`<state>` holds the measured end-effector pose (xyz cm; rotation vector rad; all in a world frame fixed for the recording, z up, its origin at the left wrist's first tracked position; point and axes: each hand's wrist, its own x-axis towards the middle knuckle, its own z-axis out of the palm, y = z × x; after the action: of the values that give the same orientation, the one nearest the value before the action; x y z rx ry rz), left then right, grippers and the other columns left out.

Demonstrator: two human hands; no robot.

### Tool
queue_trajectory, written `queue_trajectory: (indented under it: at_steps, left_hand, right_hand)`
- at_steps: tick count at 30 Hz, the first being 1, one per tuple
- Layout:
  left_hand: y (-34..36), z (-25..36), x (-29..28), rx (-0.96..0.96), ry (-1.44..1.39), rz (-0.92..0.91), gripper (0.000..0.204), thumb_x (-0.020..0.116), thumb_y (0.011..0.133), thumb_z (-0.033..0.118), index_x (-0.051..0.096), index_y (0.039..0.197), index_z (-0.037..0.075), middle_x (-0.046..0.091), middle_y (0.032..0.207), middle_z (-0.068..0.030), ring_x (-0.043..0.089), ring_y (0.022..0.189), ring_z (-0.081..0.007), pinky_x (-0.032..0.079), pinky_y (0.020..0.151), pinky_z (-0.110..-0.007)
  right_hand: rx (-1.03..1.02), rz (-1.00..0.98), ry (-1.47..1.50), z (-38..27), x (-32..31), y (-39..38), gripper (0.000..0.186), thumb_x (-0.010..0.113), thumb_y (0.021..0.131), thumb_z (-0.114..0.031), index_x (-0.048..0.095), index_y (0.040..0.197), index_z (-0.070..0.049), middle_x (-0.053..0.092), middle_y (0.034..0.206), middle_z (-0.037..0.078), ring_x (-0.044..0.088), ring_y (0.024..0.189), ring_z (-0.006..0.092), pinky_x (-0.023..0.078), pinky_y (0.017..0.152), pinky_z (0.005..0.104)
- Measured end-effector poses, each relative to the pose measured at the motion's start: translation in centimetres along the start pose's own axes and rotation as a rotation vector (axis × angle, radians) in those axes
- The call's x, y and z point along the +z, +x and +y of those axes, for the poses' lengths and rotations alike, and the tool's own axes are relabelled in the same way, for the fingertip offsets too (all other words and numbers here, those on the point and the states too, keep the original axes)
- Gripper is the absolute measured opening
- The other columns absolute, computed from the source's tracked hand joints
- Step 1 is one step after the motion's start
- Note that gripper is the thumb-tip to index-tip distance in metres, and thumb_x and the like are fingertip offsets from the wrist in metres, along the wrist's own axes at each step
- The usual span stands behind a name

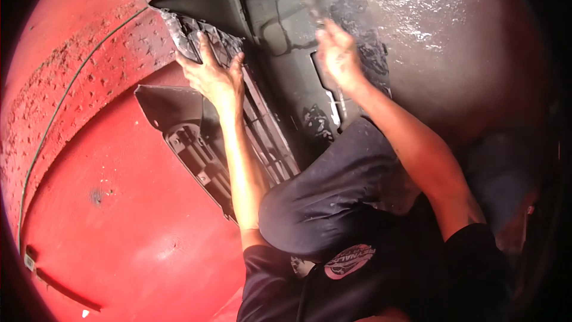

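Note:
My left hand [213, 76] rests on the end of a long ribbed dark plastic panel [269, 120], its fingers spread over the rough, broken-looking edge. My right hand [338, 53] is raised to the right of it, closed around a slim tool [317, 15] whose far end is smeared by motion, so its kind cannot be told. Beneath the tool lies a wet, dark grey surface [295, 21] with a curved line across it. A narrow slot with a pale edge [329, 98] runs just below my right hand.
Left of my arm lies another dark moulded plastic piece [173, 104] with ribs and slots. A red surface [137, 185], pitted along one band, fills the left side, crossed by a thin cable [65, 92]. Wet grey ground [441, 36] shines at the right. My bent knee [322, 197] is close below.

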<state>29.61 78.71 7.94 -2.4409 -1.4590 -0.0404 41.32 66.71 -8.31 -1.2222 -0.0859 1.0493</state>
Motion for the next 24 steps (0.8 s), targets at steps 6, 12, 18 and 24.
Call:
queue_trajectory:
  at_steps: [6, 12, 18, 24]
  left_hand:
    - [0.1, 0.4, -0.1, 0.004, 0.028, 0.005, 0.097, 0.09, 0.066, 0.031, 0.043, 0.15, 0.023, 0.018, 0.153, -0.0361, 0.034, 0.135, -0.0529, 0.033, 0.111, -0.058]
    - [-0.4, -0.4, -0.3, 0.028, -0.082, -0.021, 0.104, 0.087, 0.069, 0.025, 0.029, 0.156, 0.022, 0.017, 0.154, -0.0376, 0.028, 0.139, -0.0536, 0.028, 0.114, -0.058]
    - [-0.8, 0.1, -0.9, 0.001, -0.078, 0.008, 0.108, 0.088, 0.067, 0.019, 0.027, 0.156, 0.018, 0.014, 0.154, -0.0369, 0.028, 0.138, -0.0536, 0.029, 0.111, -0.061]
    - [-0.1, 0.5, -0.7, 0.03, -0.123, 0.042, 0.114, 0.088, 0.068, 0.024, 0.019, 0.157, 0.012, 0.018, 0.152, -0.0395, 0.028, 0.138, -0.0546, 0.028, 0.114, -0.059]
  right_hand:
    - [0.288, -0.113, 0.175, -1.3, 0.9, -2.6, 0.041, 0.049, 0.103, -0.019, 0.05, 0.142, -0.005, 0.047, 0.063, -0.004, 0.044, 0.052, 0.0046, 0.038, 0.042, 0.0219]
    - [0.089, -0.582, 0.29, -5.6, 5.5, -3.7, 0.023, 0.054, 0.101, -0.019, 0.066, 0.105, -0.001, 0.056, 0.064, 0.004, 0.05, 0.058, 0.0098, 0.041, 0.051, 0.0314]
    - [0.15, -0.082, -0.034, -1.3, -3.0, -2.6, 0.02, 0.053, 0.102, -0.017, 0.062, 0.092, -0.002, 0.054, 0.064, -0.001, 0.048, 0.057, 0.0096, 0.039, 0.048, 0.029]
    - [-0.092, -0.514, 0.002, -3.1, 4.3, -4.3, 0.018, 0.054, 0.1, -0.017, 0.065, 0.096, -0.004, 0.053, 0.064, -0.002, 0.048, 0.052, 0.0084, 0.038, 0.045, 0.028]
